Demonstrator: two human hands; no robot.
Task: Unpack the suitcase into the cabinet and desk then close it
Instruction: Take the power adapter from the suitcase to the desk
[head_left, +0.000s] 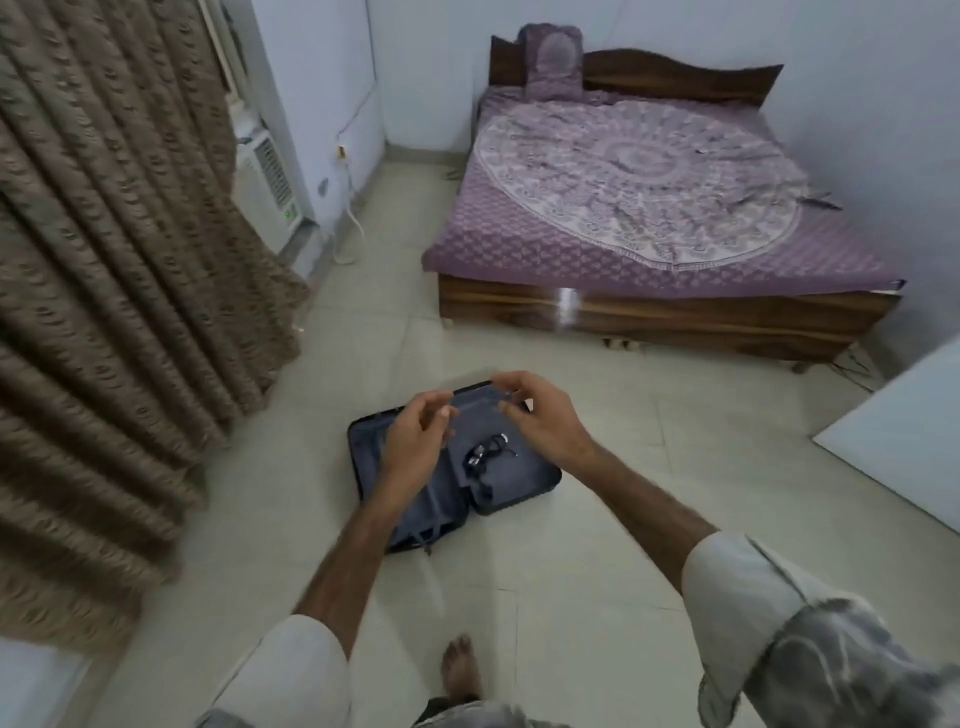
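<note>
A dark suitcase (524, 475) lies open flat on the tiled floor, its grey lining showing. A small dark tangle, like a cable or glasses (485, 453), rests in its right half. My left hand (415, 441) and my right hand (540, 415) hover in the air above the suitcase, fingers loosely curled, holding nothing that I can see. Both hands are apart from each other and well above the case.
A bed (649, 208) with a purple patterned cover stands ahead on the right. A brown curtain (104, 260) hangs at the left, with a white appliance (267, 187) beside it. A white panel (904, 431) juts in at the right. My bare foot (460, 670) is on the floor.
</note>
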